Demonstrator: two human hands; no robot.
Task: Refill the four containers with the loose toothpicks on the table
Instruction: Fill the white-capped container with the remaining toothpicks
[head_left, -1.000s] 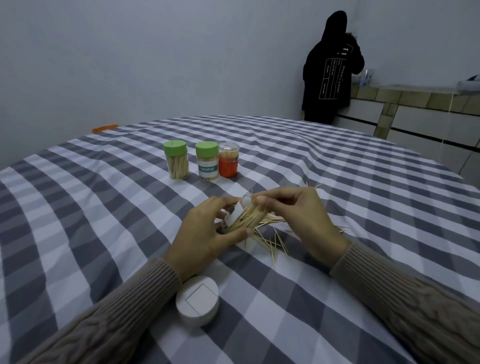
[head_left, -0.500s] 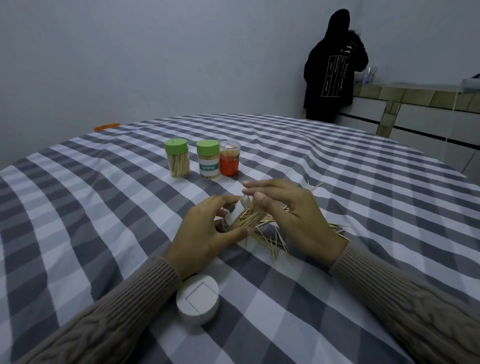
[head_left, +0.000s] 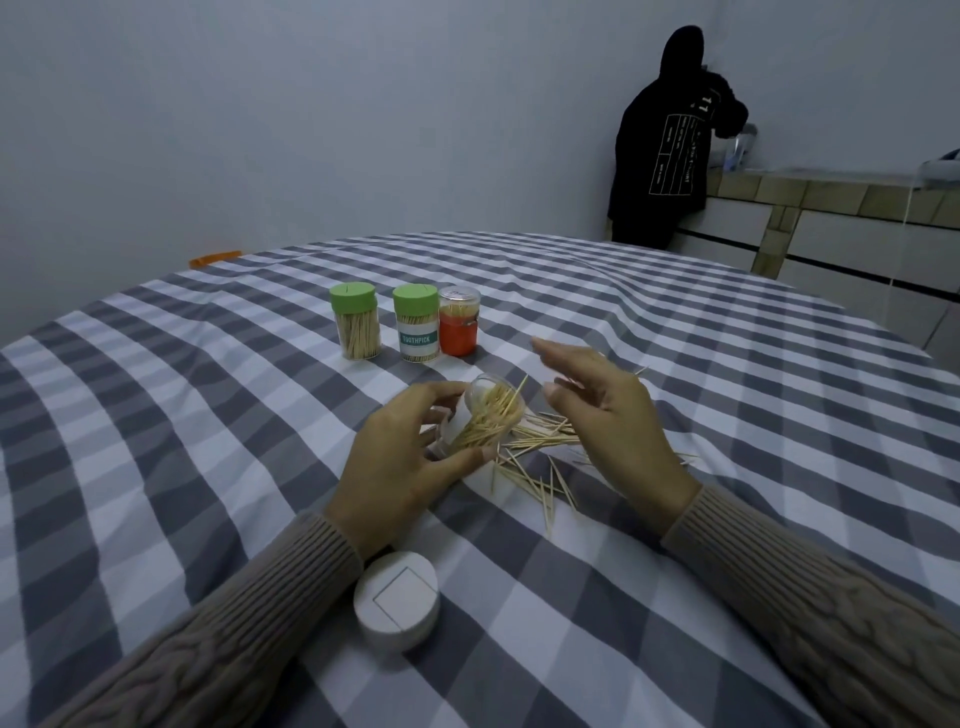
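Left hand (head_left: 400, 467): we hold the clear container (head_left: 485, 415) tilted, grip curled around it, mouth facing right.
Right hand (head_left: 608, 415): we keep it lifted just beside the container, grip wide, fingers loose, holding nothing.
Loose toothpicks (head_left: 540, 457): scattered on the checked table (head_left: 208, 415) under and between our hands.
Filled containers: two green-lidded containers (head_left: 384, 322) and an orange container (head_left: 458, 327) stand upright behind.
White lid (head_left: 397, 600): near our left wrist.

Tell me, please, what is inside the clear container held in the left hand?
The clear container, tilted in the left hand, holds a bundle of toothpicks whose tips poke past its open mouth. Its lower end is covered by the fingers, so how full it is cannot be seen.
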